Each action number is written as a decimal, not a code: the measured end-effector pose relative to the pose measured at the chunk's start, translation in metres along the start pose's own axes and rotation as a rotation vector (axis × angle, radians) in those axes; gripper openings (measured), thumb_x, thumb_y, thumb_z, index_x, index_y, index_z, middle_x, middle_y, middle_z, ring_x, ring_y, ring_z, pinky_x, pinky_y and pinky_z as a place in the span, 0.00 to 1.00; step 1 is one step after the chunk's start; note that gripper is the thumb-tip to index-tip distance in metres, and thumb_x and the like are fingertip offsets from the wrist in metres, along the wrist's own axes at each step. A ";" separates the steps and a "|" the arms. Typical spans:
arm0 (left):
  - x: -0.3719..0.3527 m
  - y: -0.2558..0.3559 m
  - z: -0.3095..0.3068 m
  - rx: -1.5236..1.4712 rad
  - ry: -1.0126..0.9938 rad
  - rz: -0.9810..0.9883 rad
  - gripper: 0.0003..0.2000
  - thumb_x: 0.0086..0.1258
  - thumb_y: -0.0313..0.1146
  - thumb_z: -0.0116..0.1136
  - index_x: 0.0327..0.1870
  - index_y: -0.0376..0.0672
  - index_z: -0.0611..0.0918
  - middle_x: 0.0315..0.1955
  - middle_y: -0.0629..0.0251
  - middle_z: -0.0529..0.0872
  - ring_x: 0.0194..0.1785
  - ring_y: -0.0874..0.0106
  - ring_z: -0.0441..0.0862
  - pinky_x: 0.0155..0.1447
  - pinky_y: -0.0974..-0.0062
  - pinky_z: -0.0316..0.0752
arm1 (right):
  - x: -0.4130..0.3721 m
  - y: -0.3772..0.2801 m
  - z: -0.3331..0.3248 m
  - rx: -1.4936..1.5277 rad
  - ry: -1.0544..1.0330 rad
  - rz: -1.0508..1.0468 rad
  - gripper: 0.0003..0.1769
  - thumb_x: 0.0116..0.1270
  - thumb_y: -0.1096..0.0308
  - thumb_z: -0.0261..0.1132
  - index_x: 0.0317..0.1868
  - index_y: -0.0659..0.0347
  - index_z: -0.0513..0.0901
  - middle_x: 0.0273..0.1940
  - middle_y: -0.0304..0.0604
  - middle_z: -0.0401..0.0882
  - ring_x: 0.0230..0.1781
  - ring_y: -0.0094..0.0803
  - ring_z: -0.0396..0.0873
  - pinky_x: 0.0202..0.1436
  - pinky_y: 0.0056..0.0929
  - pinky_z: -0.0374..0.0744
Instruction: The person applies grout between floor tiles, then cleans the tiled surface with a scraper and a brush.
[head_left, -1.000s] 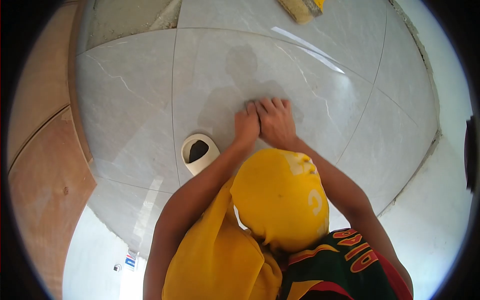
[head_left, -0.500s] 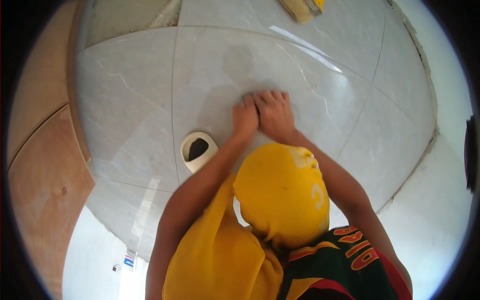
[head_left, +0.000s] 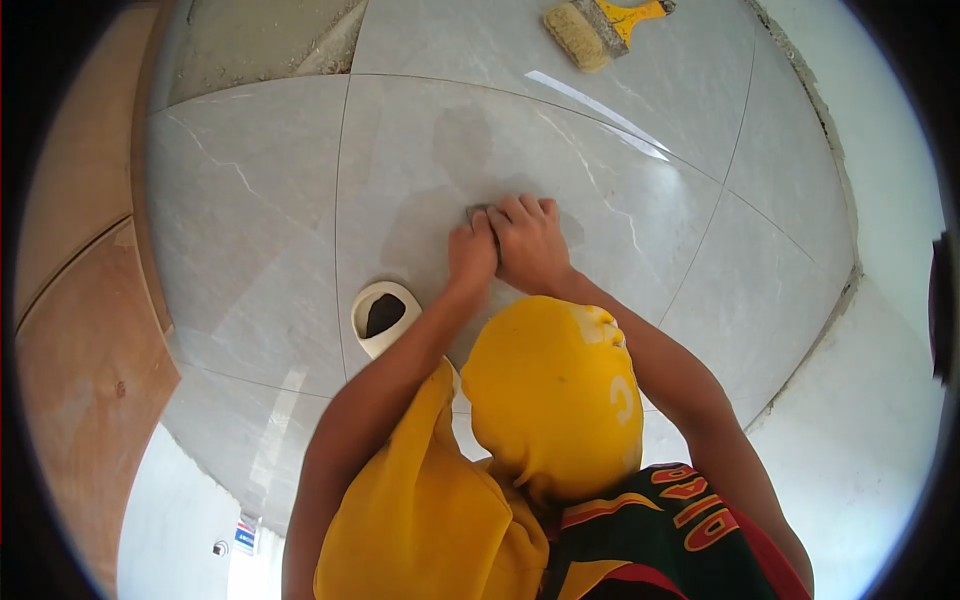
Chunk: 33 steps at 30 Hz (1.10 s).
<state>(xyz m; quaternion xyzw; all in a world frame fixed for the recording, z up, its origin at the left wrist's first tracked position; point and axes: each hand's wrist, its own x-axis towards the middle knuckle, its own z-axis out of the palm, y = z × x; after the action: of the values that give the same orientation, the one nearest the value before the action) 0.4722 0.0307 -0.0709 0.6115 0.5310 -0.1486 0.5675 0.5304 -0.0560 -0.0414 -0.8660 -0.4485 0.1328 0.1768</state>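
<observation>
Appearing farther left since the earlier frame, the bare left hand (head_left: 472, 252) and right hand (head_left: 531, 243) are clasping a small dark object (head_left: 477, 211), mostly hidden, grip curled closed, down at the grey marbled tile floor (head_left: 255, 270). Beyond, a yellow-handled, pale-bristled brush (head_left: 592, 35) is lying.

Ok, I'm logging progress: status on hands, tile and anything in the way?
Left hand, right hand together at tile. Dark item between them, mostly hidden. Brush ahead, clear of both.

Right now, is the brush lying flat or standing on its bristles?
Lying flat: the brush shows its broad face, bristles and yellow handle stretched along the tiled floor.
</observation>
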 end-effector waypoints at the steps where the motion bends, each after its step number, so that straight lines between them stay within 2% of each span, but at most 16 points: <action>1: 0.000 -0.009 0.002 -0.035 0.016 -0.012 0.25 0.72 0.44 0.40 0.38 0.25 0.80 0.38 0.38 0.83 0.42 0.54 0.81 0.45 0.61 0.73 | -0.005 -0.004 -0.001 0.022 -0.003 -0.022 0.13 0.46 0.64 0.67 0.34 0.57 0.81 0.37 0.43 0.76 0.43 0.38 0.73 0.46 0.40 0.67; 2: 0.002 -0.015 0.005 -0.072 0.030 -0.024 0.25 0.72 0.44 0.40 0.39 0.25 0.80 0.38 0.39 0.84 0.42 0.55 0.81 0.45 0.61 0.73 | 0.002 0.001 0.002 -0.020 0.007 -0.024 0.12 0.46 0.64 0.67 0.33 0.57 0.81 0.37 0.42 0.76 0.43 0.38 0.74 0.46 0.40 0.67; 5: 0.029 0.040 -0.016 -0.291 -0.013 -0.071 0.24 0.71 0.43 0.41 0.40 0.24 0.80 0.40 0.38 0.83 0.43 0.53 0.81 0.46 0.61 0.73 | 0.051 0.008 0.001 -0.091 -0.001 -0.031 0.11 0.46 0.63 0.67 0.32 0.57 0.82 0.37 0.42 0.76 0.43 0.37 0.74 0.45 0.41 0.67; 8: 0.064 0.063 -0.023 -0.450 -0.053 -0.024 0.24 0.71 0.43 0.43 0.40 0.23 0.80 0.40 0.37 0.83 0.44 0.52 0.81 0.46 0.62 0.73 | 0.085 0.013 -0.009 -0.115 -0.011 -0.018 0.11 0.47 0.62 0.68 0.31 0.56 0.82 0.36 0.42 0.77 0.43 0.37 0.75 0.44 0.41 0.68; 11: 0.046 0.044 -0.011 -0.333 0.007 -0.123 0.23 0.71 0.42 0.43 0.41 0.25 0.81 0.41 0.40 0.83 0.45 0.55 0.81 0.46 0.64 0.73 | 0.068 0.009 -0.016 -0.126 -0.045 -0.031 0.11 0.47 0.62 0.68 0.31 0.56 0.82 0.36 0.42 0.77 0.42 0.37 0.75 0.44 0.41 0.68; 14: 0.021 0.015 -0.005 -0.427 -0.036 -0.057 0.22 0.71 0.42 0.43 0.41 0.28 0.81 0.42 0.43 0.84 0.47 0.57 0.80 0.48 0.64 0.73 | 0.045 0.007 -0.006 -0.115 -0.080 -0.092 0.12 0.46 0.63 0.69 0.32 0.56 0.83 0.36 0.41 0.78 0.42 0.37 0.75 0.44 0.41 0.69; 15: 0.024 0.023 -0.013 -0.326 -0.075 -0.094 0.24 0.73 0.46 0.42 0.49 0.32 0.81 0.46 0.49 0.84 0.49 0.61 0.80 0.51 0.65 0.73 | 0.053 0.010 -0.004 -0.127 -0.075 -0.102 0.12 0.46 0.63 0.69 0.33 0.57 0.83 0.37 0.42 0.78 0.42 0.37 0.76 0.44 0.41 0.69; 18: 0.038 0.053 -0.043 -0.808 -0.245 -0.164 0.27 0.74 0.51 0.41 0.58 0.35 0.76 0.51 0.53 0.82 0.51 0.64 0.79 0.53 0.67 0.73 | 0.108 0.018 -0.014 -0.177 -0.121 -0.058 0.12 0.47 0.64 0.70 0.34 0.58 0.84 0.38 0.43 0.78 0.44 0.38 0.76 0.43 0.40 0.72; 21: 0.015 0.062 -0.080 -0.760 -0.320 -0.022 0.27 0.75 0.51 0.41 0.63 0.38 0.72 0.53 0.61 0.80 0.51 0.70 0.76 0.57 0.70 0.69 | 0.141 0.015 -0.020 -0.250 -0.122 -0.038 0.12 0.50 0.62 0.70 0.33 0.59 0.84 0.39 0.44 0.78 0.45 0.38 0.77 0.42 0.39 0.75; 23: -0.004 0.045 -0.096 -0.701 -0.367 -0.034 0.26 0.75 0.50 0.41 0.63 0.38 0.72 0.54 0.60 0.80 0.52 0.70 0.77 0.58 0.70 0.69 | 0.124 0.005 -0.011 -0.249 -0.179 -0.057 0.11 0.52 0.62 0.70 0.33 0.59 0.84 0.39 0.44 0.78 0.45 0.38 0.77 0.42 0.39 0.76; 26: -0.033 0.010 -0.114 -0.602 -0.360 -0.051 0.26 0.76 0.50 0.41 0.63 0.37 0.72 0.56 0.59 0.79 0.53 0.70 0.77 0.60 0.70 0.69 | 0.108 0.007 0.002 -0.257 -0.060 -0.190 0.10 0.54 0.61 0.69 0.31 0.59 0.84 0.40 0.45 0.78 0.45 0.38 0.77 0.43 0.39 0.76; 30: -0.053 -0.021 -0.123 -0.467 -0.259 0.045 0.26 0.76 0.50 0.41 0.63 0.37 0.72 0.55 0.59 0.80 0.53 0.70 0.77 0.60 0.70 0.69 | 0.160 -0.004 -0.015 -0.306 -0.137 -0.105 0.11 0.58 0.63 0.65 0.34 0.62 0.84 0.39 0.47 0.79 0.44 0.41 0.79 0.44 0.41 0.77; 31: -0.056 -0.020 -0.123 -0.433 -0.188 0.168 0.27 0.76 0.50 0.41 0.63 0.36 0.72 0.54 0.58 0.80 0.53 0.69 0.77 0.60 0.71 0.69 | 0.157 -0.018 -0.017 -0.231 -0.126 -0.060 0.10 0.58 0.66 0.63 0.37 0.63 0.83 0.39 0.48 0.80 0.42 0.43 0.80 0.45 0.43 0.78; 33: -0.060 -0.012 -0.118 -0.360 -0.038 0.417 0.28 0.75 0.52 0.41 0.63 0.36 0.71 0.54 0.56 0.80 0.54 0.68 0.78 0.60 0.72 0.70 | 0.135 -0.050 -0.027 0.008 -0.183 -0.010 0.15 0.57 0.66 0.64 0.44 0.64 0.83 0.41 0.50 0.80 0.44 0.49 0.80 0.48 0.45 0.78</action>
<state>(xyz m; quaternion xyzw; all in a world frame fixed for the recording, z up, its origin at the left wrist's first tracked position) 0.3894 0.0997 0.0059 0.5937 0.4008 0.0566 0.6954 0.5808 0.0768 -0.0057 -0.8472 -0.4667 0.2123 0.1390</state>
